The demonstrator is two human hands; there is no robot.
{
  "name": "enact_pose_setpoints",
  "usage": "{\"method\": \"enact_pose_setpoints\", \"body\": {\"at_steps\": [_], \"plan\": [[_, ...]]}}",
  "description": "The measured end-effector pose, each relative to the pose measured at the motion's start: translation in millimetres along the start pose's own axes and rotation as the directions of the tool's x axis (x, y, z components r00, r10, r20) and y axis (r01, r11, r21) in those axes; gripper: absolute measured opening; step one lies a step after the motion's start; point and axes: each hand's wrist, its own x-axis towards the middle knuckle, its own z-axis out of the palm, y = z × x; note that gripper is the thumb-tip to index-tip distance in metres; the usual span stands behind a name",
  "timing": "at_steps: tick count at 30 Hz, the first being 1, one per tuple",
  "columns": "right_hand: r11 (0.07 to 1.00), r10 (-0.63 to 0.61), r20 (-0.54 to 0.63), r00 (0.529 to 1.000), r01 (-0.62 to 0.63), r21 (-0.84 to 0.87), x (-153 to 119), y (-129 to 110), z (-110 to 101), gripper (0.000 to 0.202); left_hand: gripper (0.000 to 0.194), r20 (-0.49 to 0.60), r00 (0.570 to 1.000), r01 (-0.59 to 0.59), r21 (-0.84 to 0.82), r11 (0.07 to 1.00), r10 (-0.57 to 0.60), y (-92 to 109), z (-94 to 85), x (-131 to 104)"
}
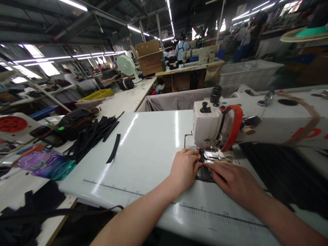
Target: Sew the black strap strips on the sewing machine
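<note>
A white sewing machine (208, 123) with an orange-red guard stands at the right of a pale table. At its needle area, my left hand (186, 167) has its fingers bent and pressed together on a small dark piece (204, 174). My right hand (232, 177) lies just right of it, fingertips against the same piece beside the metal presser parts (211, 156). The fingertips of both hands nearly meet. Part of the dark piece is hidden under the fingers.
One black strip (114, 148) lies on the table's left part, near a pile of black strips (94, 135). A purple and teal bag (48, 164) sits at the left. Dark fabric (282, 171) lies right of the machine. Behind are a fan (125, 65), a cardboard box (150, 58) and a person (181, 49).
</note>
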Motion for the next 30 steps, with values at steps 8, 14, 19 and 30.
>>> {"method": "enact_pose_setpoints", "body": {"at_steps": [8,14,19,30], "plan": [[0.999,0.032,0.008,0.999,-0.032,0.009,0.7,-2.3,-2.1,0.028,0.014,0.056,0.998,0.012,0.125,0.992,-0.019,7.9,-3.1,0.8],[0.991,0.086,0.070,0.994,-0.093,0.096,2.5,-4.6,-2.1,0.027,0.011,0.093,0.995,-0.036,0.125,0.991,0.025,4.6,-3.8,-0.2],[0.984,0.131,0.066,0.989,-0.138,0.116,4.1,-2.0,-11.5,0.024,0.008,-0.011,1.000,0.026,-0.019,0.999,-0.026,-5.9,0.5,5.1],[0.616,0.565,-0.107,0.818,-0.504,-0.605,-25.8,41.6,-72.7,0.026,0.041,0.024,0.999,0.045,0.127,0.991,-0.048,-12.9,6.3,19.7]]}}
